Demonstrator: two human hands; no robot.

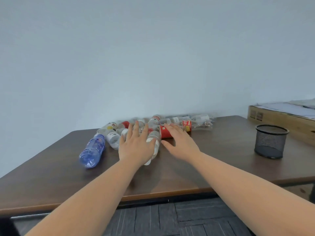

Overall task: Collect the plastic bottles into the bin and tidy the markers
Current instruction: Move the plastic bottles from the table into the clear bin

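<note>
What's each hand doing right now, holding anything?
Left hand: open, fingers spread over a clear bottle, not closed on it.
Right hand: open, holding nothing, above the red-labelled bottle.

The left hand [136,147] is covering much of a clear bottle [154,142]; the far bottles [201,120] are blurring together, their labels unreadable; the cardboard box [281,121] is running off the right edge.

Left hand [135,147] and right hand [180,143] outstretched, palms down, fingers spread

White cola script logo on red bottle label [186,123], other labels too blurred to read
</note>
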